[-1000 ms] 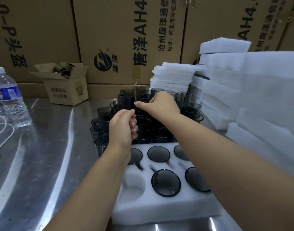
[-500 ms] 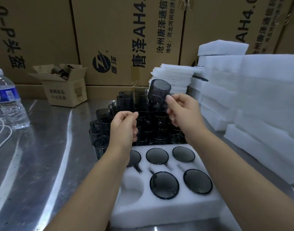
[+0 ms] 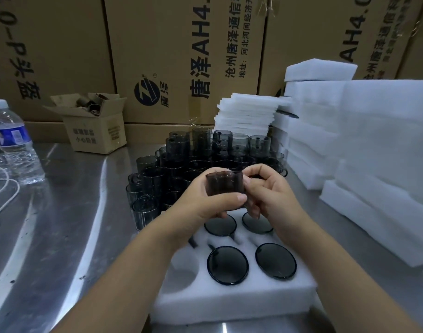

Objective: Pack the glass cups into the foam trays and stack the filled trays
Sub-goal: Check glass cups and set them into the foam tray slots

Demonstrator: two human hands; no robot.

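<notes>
Now left hand (image 3: pixel 205 207) wraps cup (image 3: pixel 223 186), right hand (image 3: pixel 274 193) pinches its side, mid-frame. Seat it slow & square in tray (image 3: pixel 229 302), empty pocket (image 3: pixel 184 272) lower left.

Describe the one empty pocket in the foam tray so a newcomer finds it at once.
On the steel table, find the white foam tray nearest the camera. Its near-left corner holds the empty pocket: a bare white hollow, while the pockets beside it show dark glass cups.
</notes>
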